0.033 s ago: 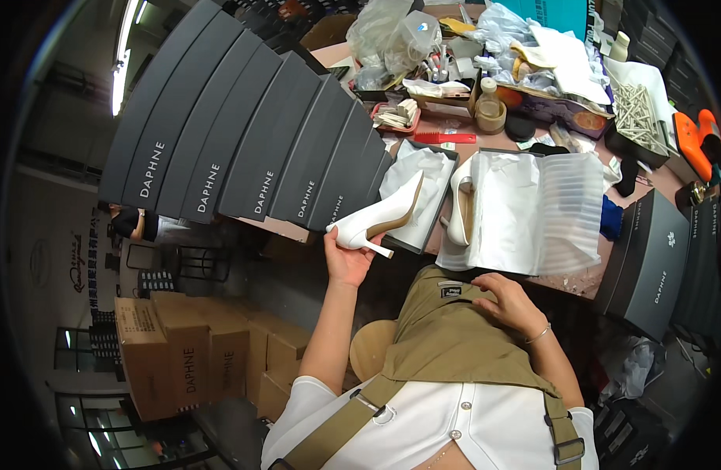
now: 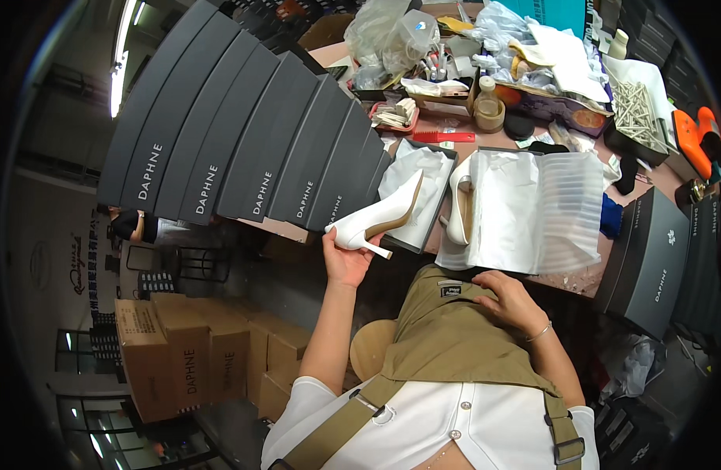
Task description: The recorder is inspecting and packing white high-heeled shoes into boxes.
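My left hand [image 2: 346, 260] is closed round the heel end of a white high-heeled shoe [image 2: 376, 215]. The shoe lies tilted on its side, toe up and to the right, its tan sole and slim heel showing. Its mate, a second white high-heeled shoe [image 2: 457, 215], rests at the left edge of a box [image 2: 490, 150] lined with white paper [image 2: 507, 207]. Against the olive apron [image 2: 454, 333] on my lap lies my right hand [image 2: 511, 301], empty, its fingers loosely apart.
Dark grey shoe boxes [image 2: 243, 133] rise in a tall stack at the left. Another grey shoe box [image 2: 645, 262] stands at the right edge. Beyond lie a red comb [image 2: 444, 136], a bottle [image 2: 488, 106] and a tray of white sticks [image 2: 634, 113]. Cartons [image 2: 188, 356] fill the lower left.
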The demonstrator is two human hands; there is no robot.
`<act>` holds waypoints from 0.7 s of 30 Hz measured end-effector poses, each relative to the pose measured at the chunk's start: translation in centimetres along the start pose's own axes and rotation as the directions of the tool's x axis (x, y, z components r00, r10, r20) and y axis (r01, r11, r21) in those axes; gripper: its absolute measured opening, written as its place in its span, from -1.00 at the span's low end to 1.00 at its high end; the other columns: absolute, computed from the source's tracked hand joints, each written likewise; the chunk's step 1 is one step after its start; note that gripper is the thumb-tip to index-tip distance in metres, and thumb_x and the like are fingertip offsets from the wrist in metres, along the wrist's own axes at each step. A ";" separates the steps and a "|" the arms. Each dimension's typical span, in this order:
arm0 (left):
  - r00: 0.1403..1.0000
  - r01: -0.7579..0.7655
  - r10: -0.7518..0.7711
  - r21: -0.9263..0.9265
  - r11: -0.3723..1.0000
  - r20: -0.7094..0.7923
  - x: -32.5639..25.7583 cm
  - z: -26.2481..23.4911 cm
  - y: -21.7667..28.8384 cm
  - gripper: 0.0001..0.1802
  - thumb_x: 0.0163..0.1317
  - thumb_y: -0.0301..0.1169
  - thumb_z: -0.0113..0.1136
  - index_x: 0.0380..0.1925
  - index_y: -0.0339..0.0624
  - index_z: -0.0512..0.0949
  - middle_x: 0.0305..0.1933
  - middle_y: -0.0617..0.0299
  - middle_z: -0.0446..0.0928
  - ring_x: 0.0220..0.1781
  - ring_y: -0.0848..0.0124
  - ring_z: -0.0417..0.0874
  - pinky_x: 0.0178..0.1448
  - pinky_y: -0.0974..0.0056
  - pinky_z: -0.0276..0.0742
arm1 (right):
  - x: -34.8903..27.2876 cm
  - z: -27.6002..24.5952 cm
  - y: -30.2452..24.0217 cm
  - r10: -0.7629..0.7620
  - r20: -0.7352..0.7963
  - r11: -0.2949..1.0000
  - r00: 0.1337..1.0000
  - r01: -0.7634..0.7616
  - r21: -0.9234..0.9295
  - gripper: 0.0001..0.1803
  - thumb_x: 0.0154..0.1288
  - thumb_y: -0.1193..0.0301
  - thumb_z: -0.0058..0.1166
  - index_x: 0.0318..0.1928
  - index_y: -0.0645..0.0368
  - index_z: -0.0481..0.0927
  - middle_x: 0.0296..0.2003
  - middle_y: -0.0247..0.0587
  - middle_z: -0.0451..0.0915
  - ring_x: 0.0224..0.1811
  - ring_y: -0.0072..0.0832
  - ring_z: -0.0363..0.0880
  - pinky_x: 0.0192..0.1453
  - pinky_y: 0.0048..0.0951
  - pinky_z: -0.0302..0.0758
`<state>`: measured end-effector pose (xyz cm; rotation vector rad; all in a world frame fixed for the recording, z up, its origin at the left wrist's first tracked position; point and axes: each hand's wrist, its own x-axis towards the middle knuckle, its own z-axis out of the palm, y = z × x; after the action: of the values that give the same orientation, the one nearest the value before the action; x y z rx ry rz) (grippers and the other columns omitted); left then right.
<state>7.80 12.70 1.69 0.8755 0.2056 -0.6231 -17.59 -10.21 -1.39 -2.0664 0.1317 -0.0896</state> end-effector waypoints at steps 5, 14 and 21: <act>0.998 0.030 -0.028 -0.049 0.998 0.051 0.2 0.1 -0.1 -0.33 0.19 -0.04 -0.03 0.16 -0.33 0.26 0.24 -0.10 0.31 0.30 -0.06 0.34 0.35 -0.26 0.31 | 0.6 -0.8 0.3 -0.011 -0.070 1.000 0.998 0.009 -0.019 -0.67 0.14 0.39 0.21 -0.08 0.23 0.53 -0.17 -0.05 0.57 -0.16 -0.11 0.56 -0.06 -0.26 0.51; 0.991 0.078 -0.069 -0.080 0.994 0.111 0.6 0.1 0.0 -0.31 0.19 -0.05 -0.02 0.17 -0.38 0.26 0.24 -0.15 0.32 0.29 -0.10 0.35 0.37 -0.27 0.27 | 1.0 0.4 -0.1 -0.022 -0.036 1.000 0.999 0.022 -0.016 -0.68 0.14 0.39 0.21 -0.08 0.22 0.54 -0.18 -0.05 0.57 -0.19 -0.12 0.58 -0.09 -0.27 0.52; 0.984 0.113 -0.111 -0.002 0.994 0.138 -0.5 1.9 -4.5 -0.28 0.15 0.00 -0.01 0.18 -0.32 0.29 0.22 -0.10 0.36 0.23 -0.03 0.44 0.20 -0.05 0.49 | 2.0 1.0 -0.4 0.085 -0.162 0.979 0.983 -0.053 0.195 -0.40 0.19 0.29 0.25 0.19 0.25 0.38 -0.01 0.01 0.55 0.00 -0.23 0.57 0.08 -0.33 0.50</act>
<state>4.60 9.27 0.16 0.8114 0.1335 -0.7840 -15.46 -9.46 -1.52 -1.8594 0.2889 -0.2270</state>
